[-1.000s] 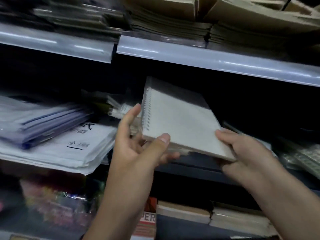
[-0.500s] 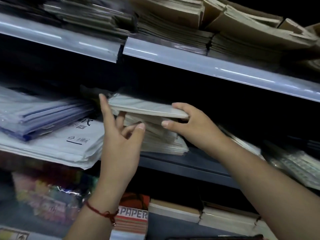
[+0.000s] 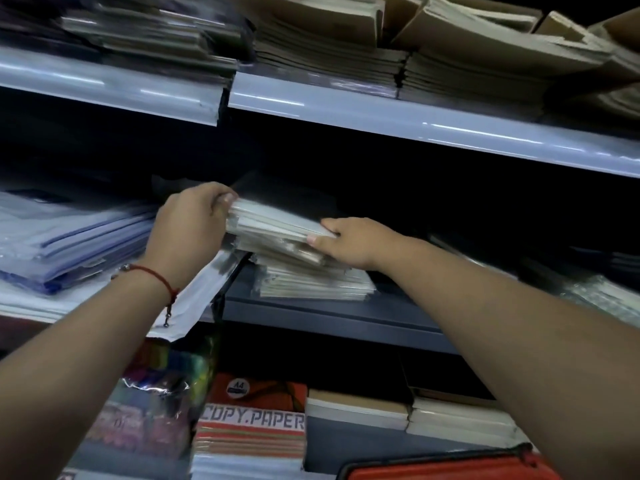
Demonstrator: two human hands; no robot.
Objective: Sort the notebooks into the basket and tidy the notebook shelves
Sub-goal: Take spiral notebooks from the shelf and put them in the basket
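On the middle shelf (image 3: 332, 315), the left hand (image 3: 188, 225) grips the notebook stack (image 3: 277, 233) at its left end; the right hand (image 3: 353, 242) pinches its right corner, thumb underneath.

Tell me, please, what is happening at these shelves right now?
A person is tidying a stack of wrapped notebooks on the middle shelf. The left hand grips the top notebooks at their left end, and the right hand holds their right end, thumb at the front edge. More notebook piles sit on the shelf above, and a pack of copy paper lies below. An orange-rimmed container shows at the bottom edge.
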